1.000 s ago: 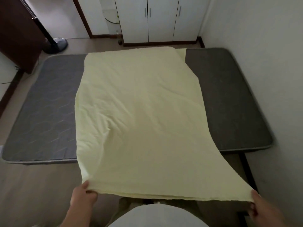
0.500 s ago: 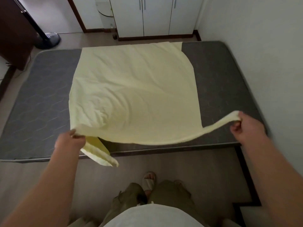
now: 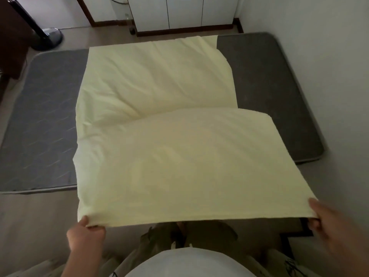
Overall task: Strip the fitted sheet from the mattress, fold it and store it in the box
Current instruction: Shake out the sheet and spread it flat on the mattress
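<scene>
The pale yellow fitted sheet (image 3: 179, 156) lies across the middle of the bare grey mattress (image 3: 40, 120), its near part raised and billowing toward me. My left hand (image 3: 86, 232) pinches the near left corner of the sheet. At the near right corner, my right hand (image 3: 327, 222) grips the edge with thumb on top. The far part of the sheet rests flat on the mattress. No box is in view.
A white wardrobe (image 3: 179, 13) stands past the mattress's far edge. A fan base (image 3: 47, 38) sits on the floor at the far left beside dark furniture (image 3: 12, 37). A white wall (image 3: 329, 76) runs along the right. My legs and feet (image 3: 179, 236) are below the sheet.
Both hands, still holding the sheet's near corners, swung forward over the mattress half a second ago and have now pulled back toward me, leaving the near part lifted and puffed with air.
</scene>
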